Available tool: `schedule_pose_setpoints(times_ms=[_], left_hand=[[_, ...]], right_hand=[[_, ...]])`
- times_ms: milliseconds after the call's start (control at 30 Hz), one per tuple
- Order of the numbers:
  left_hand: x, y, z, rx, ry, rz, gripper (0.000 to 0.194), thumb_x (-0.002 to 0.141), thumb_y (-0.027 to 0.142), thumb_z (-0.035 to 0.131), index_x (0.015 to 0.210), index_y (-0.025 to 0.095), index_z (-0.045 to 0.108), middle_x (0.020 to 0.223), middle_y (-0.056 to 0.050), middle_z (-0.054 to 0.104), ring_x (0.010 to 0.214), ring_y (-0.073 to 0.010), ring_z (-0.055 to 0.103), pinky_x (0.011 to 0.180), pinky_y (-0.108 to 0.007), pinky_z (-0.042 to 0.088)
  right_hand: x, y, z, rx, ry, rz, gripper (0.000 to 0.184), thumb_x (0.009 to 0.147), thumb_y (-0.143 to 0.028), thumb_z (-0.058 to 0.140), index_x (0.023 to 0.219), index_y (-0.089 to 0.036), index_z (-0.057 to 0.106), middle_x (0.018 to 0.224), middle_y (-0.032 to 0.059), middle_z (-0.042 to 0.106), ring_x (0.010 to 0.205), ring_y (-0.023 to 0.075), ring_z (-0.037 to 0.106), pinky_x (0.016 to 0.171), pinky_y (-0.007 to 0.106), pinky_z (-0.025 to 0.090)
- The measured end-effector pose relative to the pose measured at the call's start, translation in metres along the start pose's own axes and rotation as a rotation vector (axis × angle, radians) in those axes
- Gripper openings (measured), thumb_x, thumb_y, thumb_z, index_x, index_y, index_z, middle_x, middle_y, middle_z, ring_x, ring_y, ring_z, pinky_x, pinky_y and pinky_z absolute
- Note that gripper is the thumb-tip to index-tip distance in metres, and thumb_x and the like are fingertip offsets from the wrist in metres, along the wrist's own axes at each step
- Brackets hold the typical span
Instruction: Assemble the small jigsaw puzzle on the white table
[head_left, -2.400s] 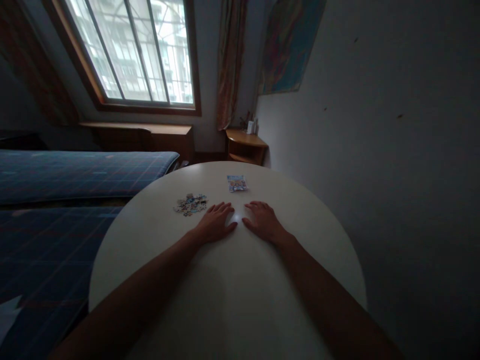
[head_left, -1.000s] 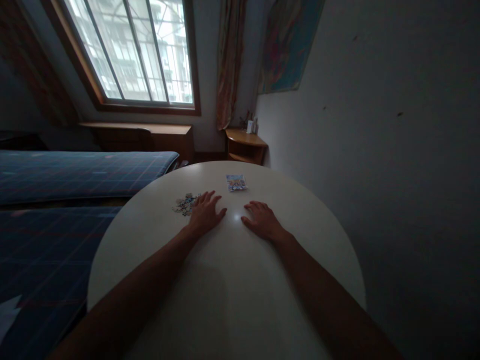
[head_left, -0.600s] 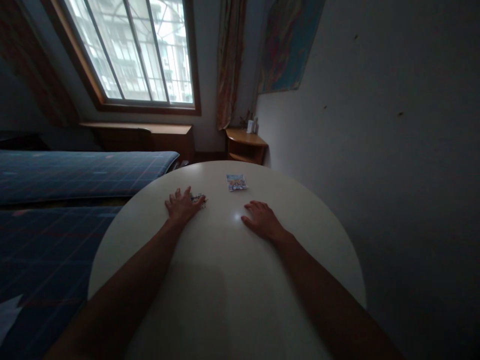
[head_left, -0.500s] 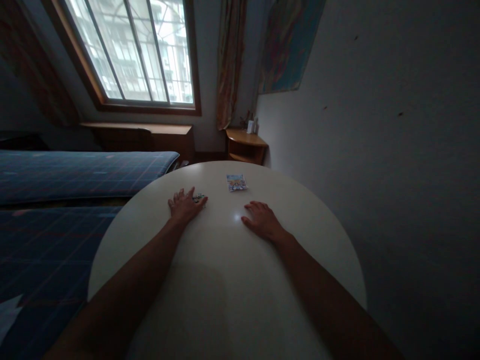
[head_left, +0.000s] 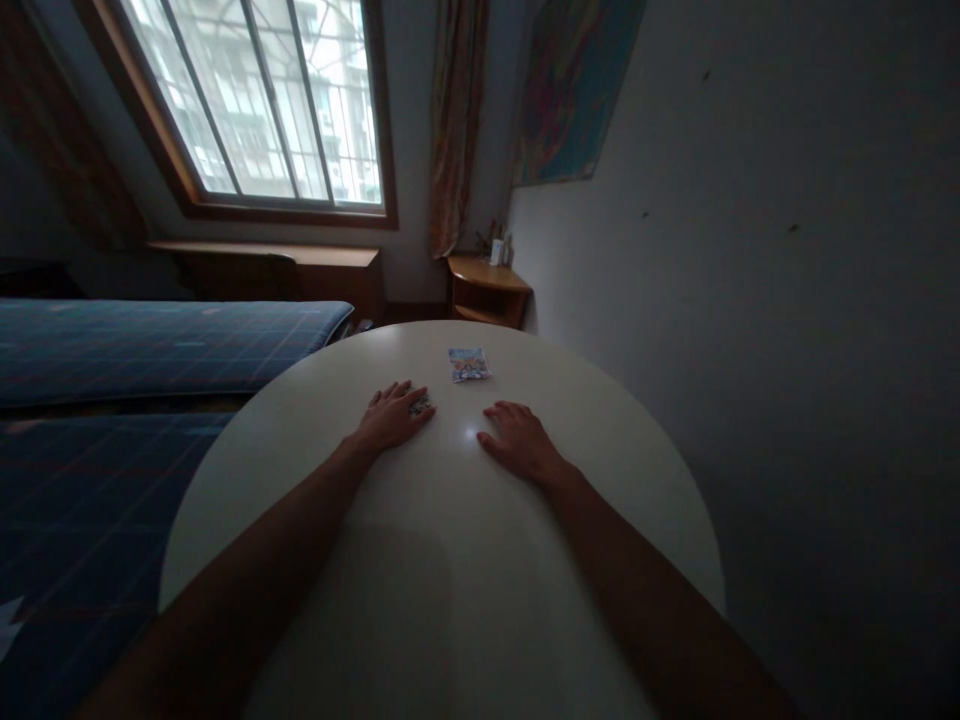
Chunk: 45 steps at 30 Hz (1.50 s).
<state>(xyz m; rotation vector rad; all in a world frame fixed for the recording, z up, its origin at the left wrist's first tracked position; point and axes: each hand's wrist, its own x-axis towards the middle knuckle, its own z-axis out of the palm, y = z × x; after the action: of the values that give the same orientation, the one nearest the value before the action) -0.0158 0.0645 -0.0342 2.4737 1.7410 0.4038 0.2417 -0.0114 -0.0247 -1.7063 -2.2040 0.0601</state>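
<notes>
My left hand (head_left: 392,416) lies over the pile of jigsaw puzzle pieces (head_left: 420,404), palm down with fingers stretched out. Part of the pile shows between its thumb and forefinger; the rest is hidden under the hand. My right hand (head_left: 517,436) rests on the white round table (head_left: 480,560), fingers forward and thumb apart, holding nothing. Beyond both hands lies a small square picture packet (head_left: 469,365), bluish with orange in its print, touched by neither hand.
A mattress with a blue plaid cover (head_left: 150,345) stands left of the table. The wall (head_left: 750,330) runs along the right side. Behind the table are a wooden corner shelf (head_left: 491,272), a long desk (head_left: 330,256) and a barred window (head_left: 262,100).
My left hand has moved left onto the puzzle pieces, then back to the right, and the pile has shifted right with it. My right hand has stayed in place.
</notes>
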Motion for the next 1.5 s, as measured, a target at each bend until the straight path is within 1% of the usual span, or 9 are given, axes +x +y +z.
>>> schedule_pose_setpoints(times_ms=[300,467,533,633,767,867,933,1167,1500], left_hand=[[-0.021,0.054,0.014,-0.136,-0.049,0.304,0.058,0.094,0.062,0.044,0.144,0.031,0.048,0.157,-0.007,0.035,0.146,-0.0313,0.029,0.119,-0.051,0.021],[-0.027,0.067,0.014,-0.255,-0.013,0.410,0.052,0.097,0.052,0.047,0.142,0.026,0.051,0.155,-0.009,0.039,0.144,-0.0289,0.033,0.119,-0.047,0.024],[-0.026,0.066,0.012,-0.314,0.033,0.418,0.049,0.100,0.046,0.040,0.142,0.022,0.050,0.154,-0.010,0.040,0.143,-0.0263,0.034,0.118,-0.044,0.028],[-0.025,0.060,0.005,-0.391,0.114,0.407,0.044,0.103,0.039,0.033,0.136,0.019,0.052,0.148,-0.011,0.047,0.138,-0.0231,0.041,0.115,-0.042,0.034],[-0.023,0.045,-0.007,-0.431,0.156,0.400,0.033,0.100,0.033,0.038,0.117,0.018,0.062,0.124,-0.011,0.062,0.118,-0.0230,0.056,0.105,-0.041,0.043],[-0.025,0.033,-0.018,-0.409,0.084,0.420,0.025,0.094,0.035,0.049,0.101,0.019,0.067,0.100,-0.008,0.067,0.088,-0.0193,0.064,0.084,-0.034,0.052],[-0.028,0.028,-0.025,-0.380,0.022,0.445,0.022,0.091,0.037,0.055,0.096,0.019,0.068,0.091,-0.005,0.066,0.078,-0.0171,0.062,0.075,-0.029,0.051],[-0.037,0.027,-0.042,-0.271,-0.102,0.467,0.027,0.085,0.041,0.063,0.101,0.020,0.069,0.095,-0.005,0.066,0.080,-0.0185,0.061,0.072,-0.028,0.047],[-0.036,0.025,-0.041,-0.207,-0.171,0.465,0.022,0.083,0.037,0.065,0.097,0.021,0.070,0.091,-0.003,0.069,0.079,-0.0173,0.063,0.070,-0.025,0.046]], right_hand=[[0.003,0.003,0.003,0.050,0.019,-0.021,0.048,0.090,-0.042,0.057,0.129,-0.014,0.060,0.138,0.0169,0.055,0.131,0.0301,0.045,0.111,0.046,0.033],[0.005,0.012,0.001,0.129,0.016,-0.084,0.033,0.097,-0.027,0.045,0.120,-0.015,0.066,0.133,0.0155,0.061,0.128,0.0252,0.051,0.110,0.043,0.034],[0.004,0.015,-0.004,0.171,0.010,-0.131,0.030,0.097,-0.025,0.045,0.113,-0.017,0.069,0.125,0.0123,0.066,0.121,0.0220,0.057,0.107,0.039,0.039],[0.001,0.016,-0.012,0.219,-0.008,-0.199,0.023,0.093,-0.030,0.056,0.107,-0.019,0.070,0.112,0.0086,0.071,0.107,0.0201,0.063,0.099,0.035,0.045],[-0.003,0.015,-0.017,0.281,-0.030,-0.296,0.023,0.083,-0.032,0.070,0.103,-0.021,0.071,0.109,0.0083,0.071,0.103,0.0220,0.064,0.098,0.038,0.046],[-0.003,0.016,-0.016,0.316,-0.028,-0.298,0.020,0.081,-0.028,0.072,0.100,-0.022,0.072,0.109,0.0083,0.070,0.104,0.0221,0.063,0.098,0.039,0.046],[-0.003,0.016,-0.016,0.325,-0.033,-0.284,0.015,0.081,-0.028,0.072,0.095,-0.021,0.072,0.107,0.0080,0.070,0.103,0.0216,0.063,0.097,0.039,0.046],[-0.003,0.014,-0.016,0.326,-0.040,-0.264,0.011,0.082,-0.027,0.071,0.090,-0.020,0.072,0.105,0.0078,0.070,0.101,0.0209,0.063,0.096,0.037,0.045],[-0.002,0.008,-0.013,0.316,-0.032,-0.235,0.007,0.083,-0.026,0.070,0.087,-0.019,0.071,0.102,0.0078,0.069,0.100,0.0199,0.062,0.094,0.034,0.045]])
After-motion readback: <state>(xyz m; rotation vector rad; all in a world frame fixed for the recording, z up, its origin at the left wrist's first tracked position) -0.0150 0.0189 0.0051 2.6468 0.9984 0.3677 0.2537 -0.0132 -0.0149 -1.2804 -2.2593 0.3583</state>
